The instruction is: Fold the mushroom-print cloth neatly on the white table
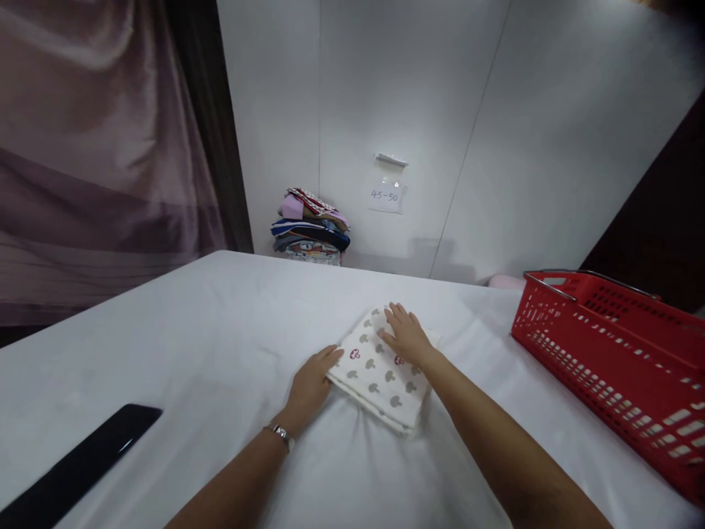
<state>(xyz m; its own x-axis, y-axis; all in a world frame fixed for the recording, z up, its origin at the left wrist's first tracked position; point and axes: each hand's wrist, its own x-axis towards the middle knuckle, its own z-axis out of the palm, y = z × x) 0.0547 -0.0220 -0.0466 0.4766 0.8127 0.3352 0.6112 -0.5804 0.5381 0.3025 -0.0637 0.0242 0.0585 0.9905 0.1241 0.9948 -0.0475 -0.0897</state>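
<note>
A folded white cloth (380, 382) with grey and dark red mushroom prints lies on the white-covered surface in front of me. At its left corner, my left hand (309, 382) grips the edge, its fingertips on the fabric and part of the fingers hidden. A silver band circles that wrist. My right hand (406, 336) rests on the upper right part of the cloth, fingers spread over the print. Layers of the fold show along the near edge.
A red plastic basket (600, 353) with metal handles stands on the right. A black flat object (88, 463) lies at the near left. Folded clothes (311, 228) are stacked beyond the far edge, by a white wall with a paper label (385, 197). Curtains (99, 147) hang on the left.
</note>
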